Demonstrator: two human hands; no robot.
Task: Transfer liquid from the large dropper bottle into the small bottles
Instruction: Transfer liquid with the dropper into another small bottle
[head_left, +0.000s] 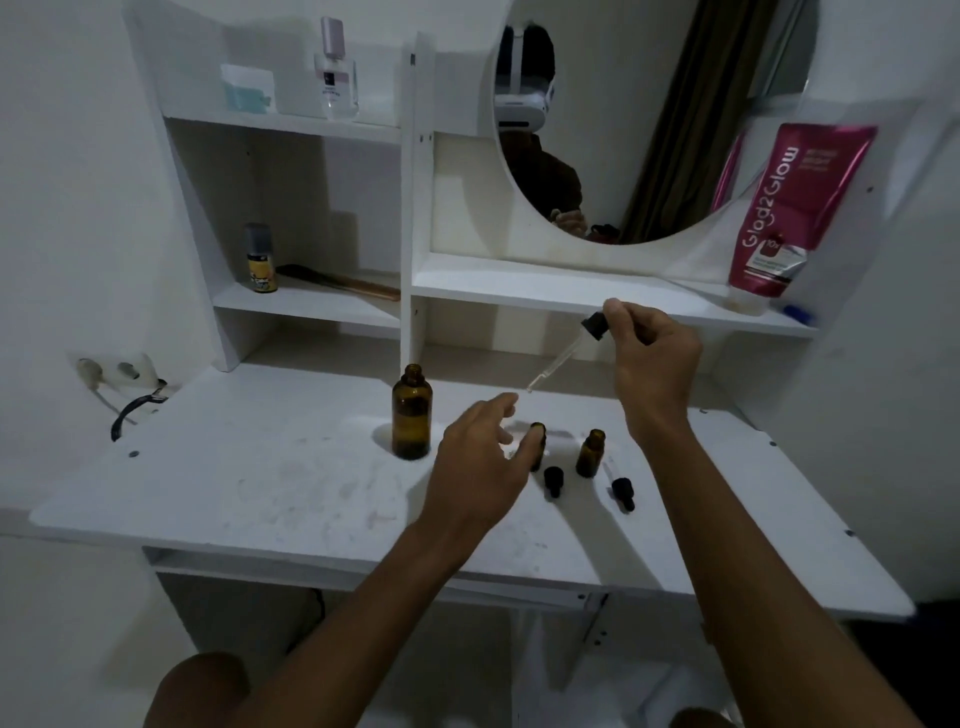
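Note:
The large amber bottle (412, 419) stands uncapped on the white vanity table (249, 478). My right hand (649, 358) pinches the black bulb of its glass dropper (566, 351), held tilted in the air with the tip pointing down-left. Below the tip, my left hand (480, 462) reaches with spread fingers around one small amber bottle (538, 441), partly hiding it; whether it grips the bottle I cannot tell. A second small amber bottle (590, 453) stands open just to the right. Two small black dropper caps (554, 480) (622, 491) lie in front of them.
A shelf edge (571, 291) juts out right behind my right hand. A pink tube (789, 208) leans at the right, a round mirror (649, 114) hangs above. A small can (260, 258), a comb and a perfume bottle (336, 70) sit on the left shelves.

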